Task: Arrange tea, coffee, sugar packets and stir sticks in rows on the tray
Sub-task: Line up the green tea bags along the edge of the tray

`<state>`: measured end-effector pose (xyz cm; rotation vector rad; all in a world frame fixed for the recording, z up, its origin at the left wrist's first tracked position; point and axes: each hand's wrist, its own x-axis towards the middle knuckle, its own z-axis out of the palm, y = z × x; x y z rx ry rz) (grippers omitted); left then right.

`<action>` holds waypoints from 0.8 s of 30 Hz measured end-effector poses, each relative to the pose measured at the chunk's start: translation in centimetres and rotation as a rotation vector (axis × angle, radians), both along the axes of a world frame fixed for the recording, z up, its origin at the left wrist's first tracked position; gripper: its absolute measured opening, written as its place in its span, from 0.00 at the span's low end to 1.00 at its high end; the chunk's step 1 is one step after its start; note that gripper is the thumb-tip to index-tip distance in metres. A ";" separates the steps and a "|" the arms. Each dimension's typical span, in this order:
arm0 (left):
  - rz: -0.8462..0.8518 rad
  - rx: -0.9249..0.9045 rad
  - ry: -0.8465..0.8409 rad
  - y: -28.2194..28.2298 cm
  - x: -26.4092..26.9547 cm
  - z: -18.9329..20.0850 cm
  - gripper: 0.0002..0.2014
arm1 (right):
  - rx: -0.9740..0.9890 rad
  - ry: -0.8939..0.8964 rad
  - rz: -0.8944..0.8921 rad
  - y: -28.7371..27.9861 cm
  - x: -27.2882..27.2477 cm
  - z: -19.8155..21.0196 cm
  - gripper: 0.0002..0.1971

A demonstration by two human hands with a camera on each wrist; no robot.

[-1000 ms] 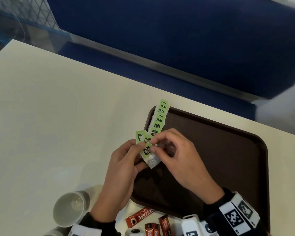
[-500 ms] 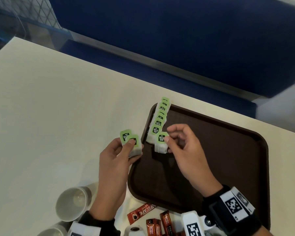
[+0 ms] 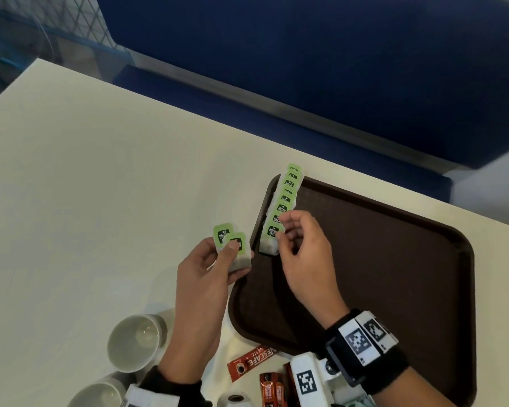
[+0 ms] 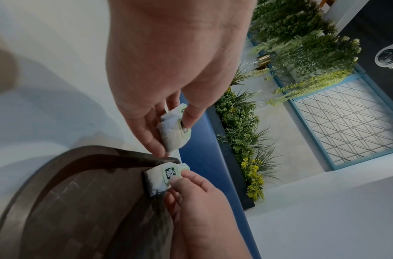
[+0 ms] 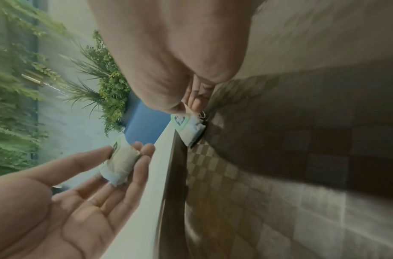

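Right now a row of tea bags (image 3: 283, 207) with green tags runs along the left edge of the brown tray (image 3: 394, 259), each one overlapping the next, from the far corner toward the person. The nearest tea bag (image 3: 269, 240) sits at the row's near end, and the right hand (image 3: 303, 254) pinches it at the tag between thumb and fingertips; in the left wrist view it rests on the tray floor just inside the rim. The left hand (image 3: 206, 277) hangs over the bench (image 3: 100, 186) just beside the tray's left rim, its grip narrow, thumb pressing two more tea bags (image 3: 232, 248) against the fingers, their green tags fanned upward.

Nearer the person, off the tray's front edge, red coffee sticks (image 3: 252, 362) lie on the bench, one of them printed Nescafe. Two white cups (image 3: 134, 342) stand to the left of the left forearm. Both wrists carry bands with black-and-white markers. Beyond the bench a blue seat (image 3: 306, 69) fills the background.
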<state>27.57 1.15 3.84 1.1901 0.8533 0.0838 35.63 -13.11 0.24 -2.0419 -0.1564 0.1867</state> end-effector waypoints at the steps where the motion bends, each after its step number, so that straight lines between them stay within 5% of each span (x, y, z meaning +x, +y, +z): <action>1: 0.000 0.002 0.002 0.0 0.0 0.0 0.07 | -0.023 -0.017 -0.004 0.0 0.0 -0.1 0.15; 24: 0.008 0.005 0.018 0.0 -0.5 -0.7 0.08 | -0.034 0.186 -0.094 -0.2 -1.6 0.3 0.24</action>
